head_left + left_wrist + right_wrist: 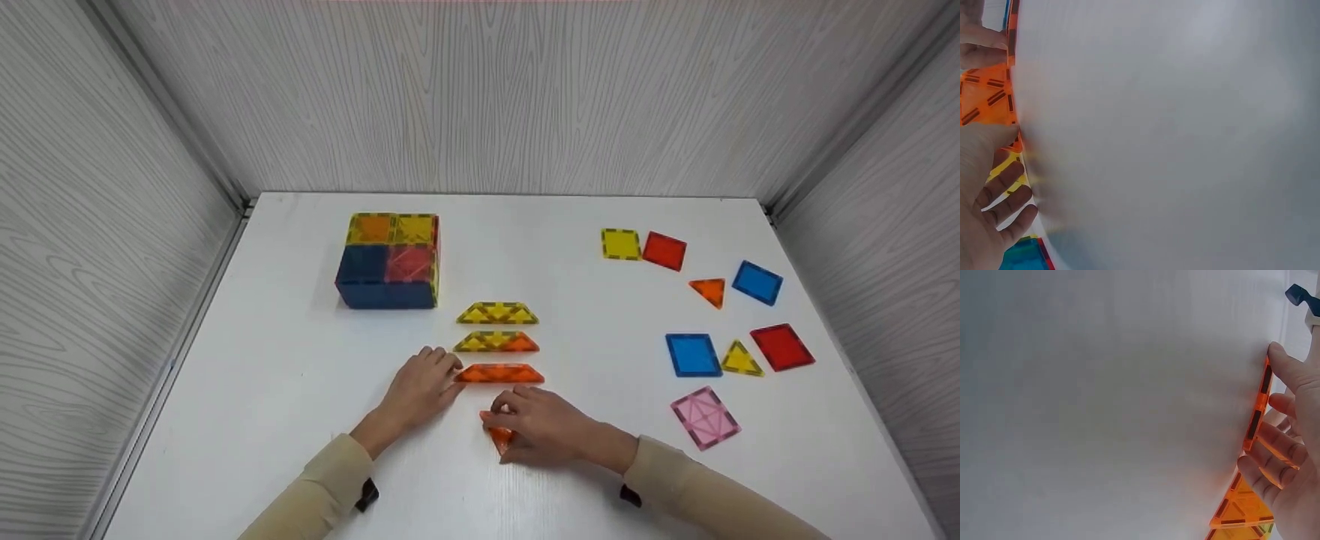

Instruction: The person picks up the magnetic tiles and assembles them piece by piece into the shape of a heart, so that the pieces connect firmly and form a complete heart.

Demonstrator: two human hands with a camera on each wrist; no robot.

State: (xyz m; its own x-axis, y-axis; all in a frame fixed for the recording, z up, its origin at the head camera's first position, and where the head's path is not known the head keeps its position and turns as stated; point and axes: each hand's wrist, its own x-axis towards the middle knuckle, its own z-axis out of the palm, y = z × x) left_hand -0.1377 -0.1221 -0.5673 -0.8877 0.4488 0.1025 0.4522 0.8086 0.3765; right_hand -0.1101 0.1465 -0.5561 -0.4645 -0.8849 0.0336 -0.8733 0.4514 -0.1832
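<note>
The right hand has its grip pinching an orange triangular magnetic tile on the near side of the orange trapezoid; the left hand, fingers loosely spread, touches that trapezoid's left end. Positioning the tile seems underway; next likely calls for aligning it.

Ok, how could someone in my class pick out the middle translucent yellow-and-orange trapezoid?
On the white table, find the big multicoloured block of translucent square tiles. Closer to the viewer and to its right, the translucent yellow-and-orange trapezoid lies between two others. Only its right end is orange; the farther translucent yellow trapezoid has no orange, the nearer translucent orange trapezoid no yellow.
</note>
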